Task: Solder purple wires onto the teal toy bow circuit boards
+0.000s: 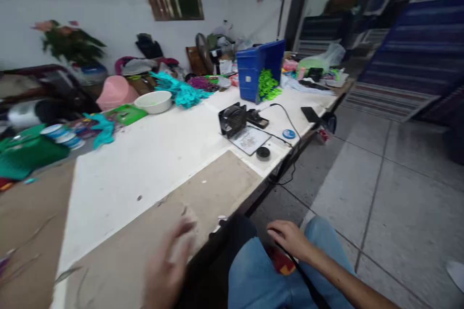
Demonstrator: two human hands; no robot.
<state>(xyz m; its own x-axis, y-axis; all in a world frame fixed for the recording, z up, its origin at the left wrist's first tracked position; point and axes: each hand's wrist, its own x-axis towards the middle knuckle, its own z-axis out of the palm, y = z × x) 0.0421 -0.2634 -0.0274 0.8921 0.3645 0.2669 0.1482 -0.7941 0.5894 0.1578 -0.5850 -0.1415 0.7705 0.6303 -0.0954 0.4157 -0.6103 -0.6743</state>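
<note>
My left hand hovers over the near edge of the brown cardboard sheet on the white table. It is smeared by motion; the fingers look stretched out and hold nothing I can see. My right hand rests on my lap in blue jeans, below the table edge, fingers curled down near a thin black cord. Whether it grips the cord I cannot tell.
Further along the table stand a small black fan, a black cable, a blue round lid, a phone, a tilted blue bin spilling green pieces, a white bowl and teal items. Grey tiled floor lies to the right.
</note>
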